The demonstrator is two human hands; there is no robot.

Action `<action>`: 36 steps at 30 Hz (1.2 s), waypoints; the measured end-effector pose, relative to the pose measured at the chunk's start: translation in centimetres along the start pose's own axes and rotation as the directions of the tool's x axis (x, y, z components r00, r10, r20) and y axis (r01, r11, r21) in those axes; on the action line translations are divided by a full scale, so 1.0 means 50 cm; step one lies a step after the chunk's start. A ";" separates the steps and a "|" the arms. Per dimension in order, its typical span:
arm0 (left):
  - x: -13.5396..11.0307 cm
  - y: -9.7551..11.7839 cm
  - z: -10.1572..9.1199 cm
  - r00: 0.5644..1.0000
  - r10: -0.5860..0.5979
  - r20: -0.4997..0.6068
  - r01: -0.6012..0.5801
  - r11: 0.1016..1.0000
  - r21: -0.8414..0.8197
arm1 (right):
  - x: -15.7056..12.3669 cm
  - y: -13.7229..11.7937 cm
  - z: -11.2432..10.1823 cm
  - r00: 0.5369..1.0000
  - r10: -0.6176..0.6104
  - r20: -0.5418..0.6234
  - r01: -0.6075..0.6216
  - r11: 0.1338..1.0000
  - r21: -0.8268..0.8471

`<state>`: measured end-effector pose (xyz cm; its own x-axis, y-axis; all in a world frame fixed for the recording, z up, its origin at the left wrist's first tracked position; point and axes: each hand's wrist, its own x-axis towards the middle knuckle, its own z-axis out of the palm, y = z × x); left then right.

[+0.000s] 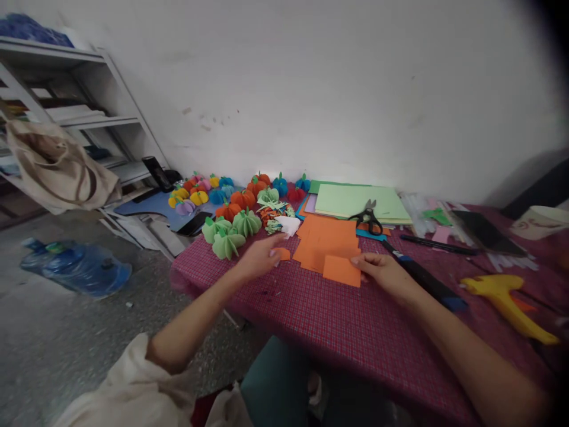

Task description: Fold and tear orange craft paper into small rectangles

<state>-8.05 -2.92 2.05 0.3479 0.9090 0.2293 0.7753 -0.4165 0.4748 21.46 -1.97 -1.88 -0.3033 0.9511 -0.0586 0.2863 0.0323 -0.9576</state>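
Orange paper everywhere on this counter (333,320), which has a red checked cloth over it. The left hand (262,256) pinches a small orange scrap (283,254) at its fingertips, just left of the orange pile (326,237) in the middle. The right hand (384,270) lies low on the cloth, fingers held together, tips pressing on the right edge of an orange square (341,270) that sits at the near edge of the pile. Can't tell if the thumb is under the square or not.

Black scissors (368,218) lie closed-ish on the far side of the pile, half over the green sheets (355,198). A dark cutter (422,279) runs along just beside the right wrist, and a yellow glue gun (507,296) lies further right, well apart from both hands. A black pen (438,244) is between the cutter and the wall.

Behind the left hand there's a whole bunch of paper pumpkins (231,234), green ones nearest, then orange, blue and yellow further back. A big water bottle (75,267) lies on its side on the floor to the left.
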 end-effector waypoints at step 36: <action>0.010 -0.016 0.009 0.979 -0.053 0.199 -0.052 0.871 0.489 | 0.012 0.033 0.005 0.991 -0.076 0.108 0.098 0.972 -0.215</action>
<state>-8.26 -2.13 1.42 0.4039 0.9143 0.0303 0.9148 -0.4037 -0.0141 21.52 -1.43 -3.58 -0.4208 0.9070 -0.0155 0.4436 0.1908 -0.8757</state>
